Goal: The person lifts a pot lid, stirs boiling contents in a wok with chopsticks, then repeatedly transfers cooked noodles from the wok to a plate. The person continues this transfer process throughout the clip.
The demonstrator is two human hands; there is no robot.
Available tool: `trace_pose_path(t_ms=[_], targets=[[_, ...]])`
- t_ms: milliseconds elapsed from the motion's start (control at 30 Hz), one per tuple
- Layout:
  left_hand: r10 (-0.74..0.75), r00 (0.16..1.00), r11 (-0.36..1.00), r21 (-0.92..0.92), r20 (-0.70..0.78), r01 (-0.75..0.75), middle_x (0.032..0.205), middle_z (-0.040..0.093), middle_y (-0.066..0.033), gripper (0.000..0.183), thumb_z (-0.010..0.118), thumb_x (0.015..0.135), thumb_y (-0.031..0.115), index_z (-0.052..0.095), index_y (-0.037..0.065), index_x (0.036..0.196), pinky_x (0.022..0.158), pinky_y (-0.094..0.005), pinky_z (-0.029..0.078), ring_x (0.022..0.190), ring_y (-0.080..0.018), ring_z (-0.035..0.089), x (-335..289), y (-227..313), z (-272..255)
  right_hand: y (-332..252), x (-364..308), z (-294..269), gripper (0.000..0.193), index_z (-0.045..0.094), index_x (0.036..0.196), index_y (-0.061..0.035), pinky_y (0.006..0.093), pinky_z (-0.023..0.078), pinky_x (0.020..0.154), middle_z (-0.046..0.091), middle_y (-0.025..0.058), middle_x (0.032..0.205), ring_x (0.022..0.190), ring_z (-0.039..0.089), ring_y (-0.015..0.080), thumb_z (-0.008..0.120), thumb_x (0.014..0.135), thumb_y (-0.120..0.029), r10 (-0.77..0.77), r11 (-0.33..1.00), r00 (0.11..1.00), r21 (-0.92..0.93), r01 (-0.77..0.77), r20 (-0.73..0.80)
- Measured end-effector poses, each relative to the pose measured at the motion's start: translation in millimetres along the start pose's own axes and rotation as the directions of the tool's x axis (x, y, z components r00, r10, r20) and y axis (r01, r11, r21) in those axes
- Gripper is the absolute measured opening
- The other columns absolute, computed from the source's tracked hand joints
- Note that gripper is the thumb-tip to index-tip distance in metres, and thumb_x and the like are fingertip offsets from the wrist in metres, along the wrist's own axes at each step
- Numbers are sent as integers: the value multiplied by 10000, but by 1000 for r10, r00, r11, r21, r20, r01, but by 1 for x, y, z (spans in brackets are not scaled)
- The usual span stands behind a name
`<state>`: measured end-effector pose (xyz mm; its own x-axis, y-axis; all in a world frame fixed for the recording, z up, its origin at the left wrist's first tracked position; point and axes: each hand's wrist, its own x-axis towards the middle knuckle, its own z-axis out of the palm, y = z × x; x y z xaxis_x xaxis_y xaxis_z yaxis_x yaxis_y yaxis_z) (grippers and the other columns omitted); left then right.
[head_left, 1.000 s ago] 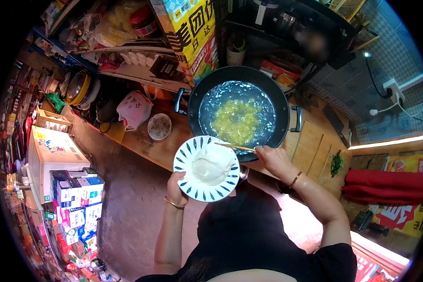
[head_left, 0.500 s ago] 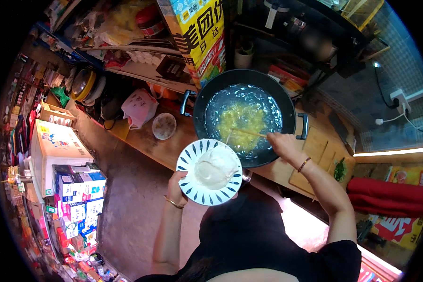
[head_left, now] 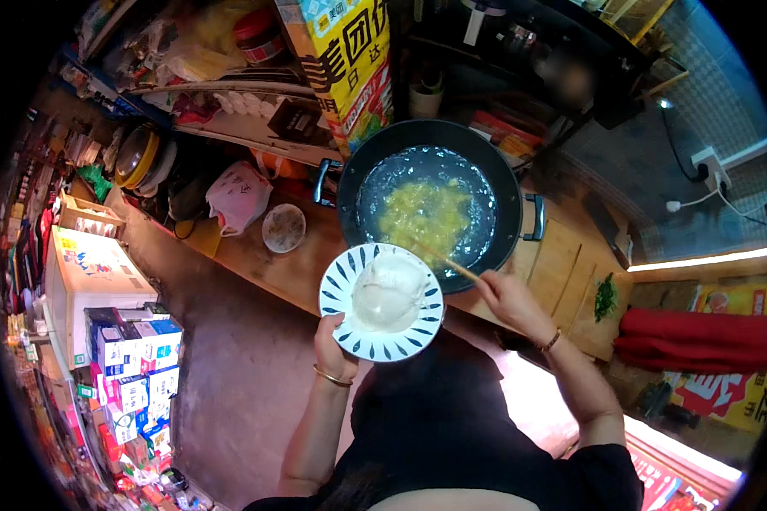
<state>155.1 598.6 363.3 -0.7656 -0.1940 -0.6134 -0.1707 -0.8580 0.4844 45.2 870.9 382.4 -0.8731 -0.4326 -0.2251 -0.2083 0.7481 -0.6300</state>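
Observation:
My left hand [head_left: 337, 347] grips the near-left rim of a white plate [head_left: 339, 294] with dark petal marks. On the plate rests a soft, smooth white mass [head_left: 388, 298], like wet dough or batter, reaching toward the far rim. In my right hand [head_left: 516, 304] is a pair of thin wooden chopsticks [head_left: 460, 269], slanting left across the pot's near side with the tips close to the plate's far edge. Beyond the plate stands a wide black two-handled pot [head_left: 507, 183], whose bubbling clear liquid [head_left: 388, 179] holds yellowish pieces [head_left: 426, 213] in the middle.
A wooden counter [head_left: 562, 243] carries the pot. Green leaves [head_left: 606, 298] lie on its right part. To the left of the pot are a small bowl [head_left: 284, 228] and a white plastic bag [head_left: 237, 198]. Stacked cartons [head_left: 136, 349] stand at far left; red cloth [head_left: 699, 338] is at right.
My right hand has come nearer, bringing the chopsticks from over the yellowish pieces toward the plate's far edge. The white mass now sits farther up the plate. The view has shifted slightly.

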Motion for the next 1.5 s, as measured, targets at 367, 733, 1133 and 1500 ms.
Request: trace_pose_path(t_ms=[367, 733, 1133, 1500], targets=[[-1, 999, 999, 38, 33, 0, 1212, 507, -132, 533, 478, 769, 206, 411, -30, 1242, 941, -361, 392, 1105, -264, 500, -18, -6, 22, -23, -36, 49, 194, 597, 890, -13, 442, 441, 605, 592, 211, 769, 704, 565, 397, 489, 882, -174, 78, 991, 996, 109, -74, -31], [16, 998, 999, 44, 56, -18, 1204, 513, -135, 534, 480, 768, 212, 410, -27, 1240, 935, -366, 397, 1091, -269, 509, -12, -4, 14, -12, -25, 49, 180, 524, 833, 0, 489, 430, 619, 566, 222, 742, 721, 548, 415, 471, 887, -163, -22, 999, 995, 37, 26, -98], [35, 998, 995, 92, 50, -39, 1200, 523, -127, 534, 486, 759, 210, 423, -22, 1236, 936, -366, 396, 1080, -271, 515, 1, -6, -5, 4, -19, 28, 149, 484, 834, -10, 496, 423, 604, 552, 221, 719, 694, 540, 426, 451, 879, -148, -76, 995, 997, -71, 74, -33], [13, 996, 994, 105, 86, -22, 1175, 539, -130, 533, 479, 757, 210, 426, -25, 1232, 936, -363, 397, 1068, -272, 527, 5, -4, -13, 15, -13, 11, 121, 516, 912, -47, 461, 449, 578, 591, 190, 765, 690, 586, 369, 481, 804, -88, -101, 953, 995, -285, 104, 25]])
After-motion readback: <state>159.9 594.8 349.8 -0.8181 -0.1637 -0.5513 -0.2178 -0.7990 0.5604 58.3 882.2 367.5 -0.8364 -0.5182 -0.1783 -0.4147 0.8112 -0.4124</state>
